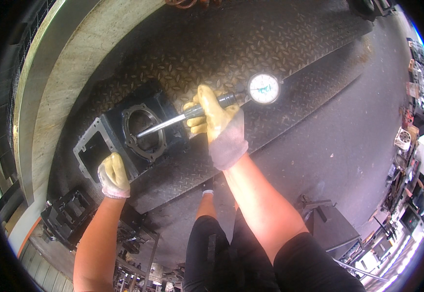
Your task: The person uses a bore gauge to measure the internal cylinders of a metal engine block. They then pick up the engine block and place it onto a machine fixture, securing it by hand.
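My right hand (pixel 219 117), in a yellow-coated work glove, is closed round the dark grip of a dial bore gauge (pixel 264 89). The gauge's white round dial points away to the right, and its slim steel rod (pixel 160 125) slants down to the left. The rod's tip lies over the round bore of a dark metal housing (pixel 165 104); how deep it reaches I cannot tell. A flat rectangular flange (pixel 89 132) with bolt holes forms the housing's left side. My gloved left hand (pixel 113 177) is closed on the near edge of that flange, its fingertips partly hidden.
Under the housing is a worn diamond-plate steel platform (pixel 270 46) with a stepped edge. A pale curved machine wall (pixel 75 63) rises at left. Dark metal castings (pixel 68 214) sit lower left. A grey metal stand (pixel 331 226) is at lower right, with shelves of parts (pixel 404 141) beyond.
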`<state>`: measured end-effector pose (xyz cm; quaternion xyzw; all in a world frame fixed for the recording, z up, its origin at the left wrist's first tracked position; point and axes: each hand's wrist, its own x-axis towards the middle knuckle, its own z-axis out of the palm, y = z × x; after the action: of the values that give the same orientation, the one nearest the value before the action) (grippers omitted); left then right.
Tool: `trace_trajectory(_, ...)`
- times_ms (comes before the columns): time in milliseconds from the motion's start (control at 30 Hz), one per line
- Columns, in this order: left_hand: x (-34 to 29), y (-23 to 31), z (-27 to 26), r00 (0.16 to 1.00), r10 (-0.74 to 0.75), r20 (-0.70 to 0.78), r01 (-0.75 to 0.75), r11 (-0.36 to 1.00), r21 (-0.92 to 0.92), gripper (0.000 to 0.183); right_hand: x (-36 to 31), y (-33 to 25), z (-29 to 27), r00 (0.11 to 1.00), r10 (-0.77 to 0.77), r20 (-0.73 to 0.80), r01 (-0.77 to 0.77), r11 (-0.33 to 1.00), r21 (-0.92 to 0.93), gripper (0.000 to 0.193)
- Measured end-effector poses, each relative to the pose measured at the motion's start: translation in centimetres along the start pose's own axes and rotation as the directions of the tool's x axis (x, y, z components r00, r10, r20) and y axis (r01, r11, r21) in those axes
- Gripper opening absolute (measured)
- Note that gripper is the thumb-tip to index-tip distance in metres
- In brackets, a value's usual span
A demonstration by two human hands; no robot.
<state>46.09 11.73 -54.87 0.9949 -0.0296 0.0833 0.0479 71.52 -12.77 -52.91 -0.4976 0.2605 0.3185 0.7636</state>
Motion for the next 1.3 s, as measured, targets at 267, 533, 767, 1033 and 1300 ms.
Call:
trace_trajectory(267, 2.1, 1.3, -0.5, 0.975, -0.215, -0.056, 0.206, 0.969, -0.137, 0.023, -0.5, 0.0, 0.5, 1.0, 0.009, 0.019, -0.009, 0.999, 0.034, 0.031)
trace_trajectory(533, 5.6, 4.1, -2.5, 0.793, -0.577, 0.196, 0.606, 0.713, -0.353, 0.041, -1.8, -3.3, -3.7, 0.984, -0.175, -0.041, 0.163, 0.965, -0.206, 0.048)
trace_trajectory(767, 5.5, 4.4, -5.1, 0.661, -0.683, 0.311, 0.749, 0.626, -0.218, 0.056, -12.2, -17.1, -8.2, 0.911, -0.412, -0.034, 0.394, 0.89, -0.231, 0.041)
trace_trajectory(1033, 5.1, 10.5, -11.6, 0.672, -0.732, -0.113, 0.682, 0.672, -0.29, 0.035, -20.8, -15.0, -16.6, 0.991, -0.126, -0.044, 0.126, 0.992, 0.01, 0.038)
trace_trajectory(1300, -6.5, 25.6, -30.9, 0.85, -0.479, 0.222, 0.525, 0.726, -0.445, 0.048, -31.0, -3.0, -4.5, 0.91, 0.2, 0.363, -0.041, 0.915, -0.401, 0.044)
